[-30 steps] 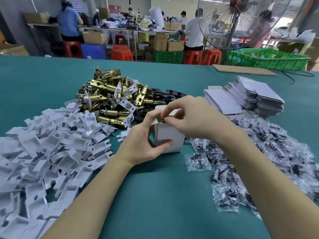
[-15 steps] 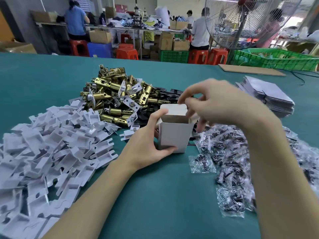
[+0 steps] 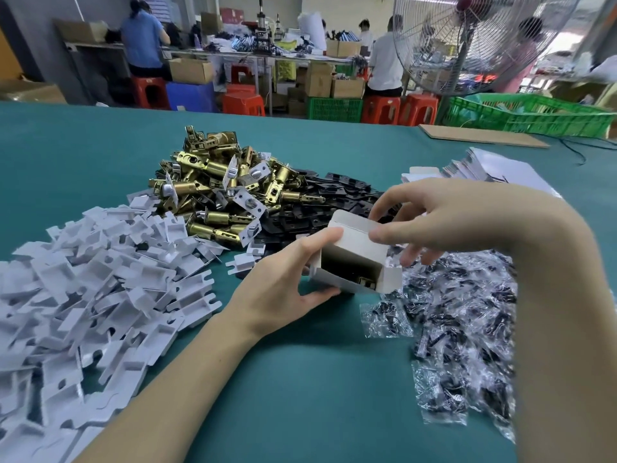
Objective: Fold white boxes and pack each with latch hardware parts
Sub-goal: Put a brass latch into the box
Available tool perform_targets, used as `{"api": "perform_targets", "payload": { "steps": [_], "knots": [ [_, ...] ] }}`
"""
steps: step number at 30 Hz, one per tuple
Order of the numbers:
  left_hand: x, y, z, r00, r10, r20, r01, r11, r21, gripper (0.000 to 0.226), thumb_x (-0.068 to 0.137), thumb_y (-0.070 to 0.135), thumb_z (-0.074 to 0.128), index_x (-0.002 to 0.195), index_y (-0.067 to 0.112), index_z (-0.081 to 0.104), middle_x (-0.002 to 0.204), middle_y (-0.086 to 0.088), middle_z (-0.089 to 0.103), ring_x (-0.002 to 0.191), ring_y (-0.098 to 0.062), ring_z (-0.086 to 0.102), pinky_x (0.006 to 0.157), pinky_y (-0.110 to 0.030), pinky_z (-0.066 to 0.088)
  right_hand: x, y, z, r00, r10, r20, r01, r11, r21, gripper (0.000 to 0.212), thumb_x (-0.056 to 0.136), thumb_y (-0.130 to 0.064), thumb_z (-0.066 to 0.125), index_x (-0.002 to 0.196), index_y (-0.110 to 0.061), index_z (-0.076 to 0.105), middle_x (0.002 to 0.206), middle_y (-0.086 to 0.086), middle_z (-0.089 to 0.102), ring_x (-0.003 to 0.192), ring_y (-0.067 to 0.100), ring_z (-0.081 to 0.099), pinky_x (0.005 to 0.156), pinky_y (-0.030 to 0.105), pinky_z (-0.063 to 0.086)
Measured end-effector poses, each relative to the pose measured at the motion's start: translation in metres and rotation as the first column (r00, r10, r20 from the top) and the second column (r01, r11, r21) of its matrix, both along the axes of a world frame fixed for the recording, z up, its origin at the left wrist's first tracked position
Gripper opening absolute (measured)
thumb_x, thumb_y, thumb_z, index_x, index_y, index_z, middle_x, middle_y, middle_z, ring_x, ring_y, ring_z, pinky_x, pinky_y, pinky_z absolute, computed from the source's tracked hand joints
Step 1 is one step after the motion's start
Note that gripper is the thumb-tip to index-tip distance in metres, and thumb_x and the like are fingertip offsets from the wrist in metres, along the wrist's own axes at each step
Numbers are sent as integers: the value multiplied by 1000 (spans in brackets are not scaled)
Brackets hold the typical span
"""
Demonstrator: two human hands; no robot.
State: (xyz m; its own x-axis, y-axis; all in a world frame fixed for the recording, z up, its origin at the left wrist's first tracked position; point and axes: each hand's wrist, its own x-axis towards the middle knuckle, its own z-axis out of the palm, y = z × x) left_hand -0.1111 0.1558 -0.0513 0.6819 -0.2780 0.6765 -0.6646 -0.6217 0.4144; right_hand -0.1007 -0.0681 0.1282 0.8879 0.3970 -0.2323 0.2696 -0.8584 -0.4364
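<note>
While my left hand (image 3: 283,289) grips the small white cardboard box (image 3: 354,262), my right hand's (image 3: 444,218) fingers (image 3: 387,233) pinch its top flap.

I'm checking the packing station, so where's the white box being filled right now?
In the head view the white box sits centre-right, gripped by the left hand with the right hand at its top flap, between the brass latches and the bagged screws.

white box (image 3: 354,242) | open, tilted toward camera | brass latch (image 3: 366,283) inside
</note>
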Motion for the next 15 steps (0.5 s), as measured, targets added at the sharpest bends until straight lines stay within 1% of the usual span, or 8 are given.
{"api": "perform_targets", "payload": {
  "steps": [1, 3, 4, 7, 10, 11, 13, 15],
  "knots": [
    [1, 1, 0, 1000, -10, 11, 10, 1000, -1, 88, 82, 30, 83, 149, 43, 28, 114, 0, 66, 90, -11, 66, 80, -11, 50, 1, -1, -1, 1000, 1, -16, -1, 1000, 7, 28, 91, -54, 67, 116, -41, 60, 92, -3, 79, 77, 12, 77, 86, 39, 61],
    [1, 1, 0, 999, -36, 28, 36, 999, -7, 85, 83, 29, 82, 149, 42, 30, 121, 2, 64, 92, -12, 66, 85, -8, 48, 2, -1, -2, 1000, 13, -20, -12, 999, 31, 28, 91, -51, 69, 115, -39, 61, 88, -3, 79, 75, 12, 77, 83, 37, 62],
    [2, 1, 0, 998, -49, 33, 49, 999, -5, 85, 83, 27, 82, 149, 42, 30, 123, 1, 64, 92, -14, 67, 86, -11, 50, 1, -1, -2, 1000, 24, -13, -23, 999, 43, 27, 91, -49, 69, 114, -39, 61, 85, -5, 79, 73, 11, 77, 80, 35, 62],
    [3, 2, -1, 998, -65, 17, 65, 998, -7, 84, 85, 25, 82, 149, 42, 30, 119, -8, 65, 93, -19, 69, 84, -29, 55, 1, 2, -3, 998, 64, 9, -64, 990, 124, 23, 93, -42, 71, 113, -33, 64, 81, -7, 77, 72, 12, 77, 73, 33, 64],
    [5, 3, -1, 997, -71, 0, 71, 997, -16, 81, 87, 27, 81, 149, 42, 30, 116, -11, 65, 94, -21, 69, 82, -36, 56, 1, 5, -3, 997, 76, 22, -78, 983, 168, 20, 94, -35, 72, 112, -29, 66, 81, -7, 76, 72, 12, 77, 69, 31, 65],
    [4, 3, -1, 997, -71, -2, 71, 997, -15, 81, 87, 26, 81, 149, 43, 30, 115, -11, 65, 94, -22, 69, 82, -36, 56, 1, 5, -3, 997, 76, 26, -80, 983, 167, 19, 94, -35, 71, 112, -29, 65, 83, -8, 75, 71, 12, 77, 69, 30, 65],
    [4, 3, -2, 998, -68, 0, 68, 998, -20, 82, 86, 26, 82, 149, 44, 31, 114, -10, 65, 93, -21, 69, 82, -34, 56, 0, 5, -3, 997, 71, 30, -76, 981, 177, 19, 95, -33, 71, 112, -28, 65, 86, -8, 75, 69, 11, 76, 64, 24, 62],
    [3, 3, -2, 998, -59, -19, 58, 997, -54, 87, 85, 25, 84, 149, 50, 31, 118, 1, 65, 94, -13, 69, 84, -25, 56, -1, 5, -3, 997, 68, 41, -75, 981, 179, 20, 95, -33, 71, 113, -28, 64, 88, -7, 75, 69, 9, 76, 61, 21, 61]
  ]
}}
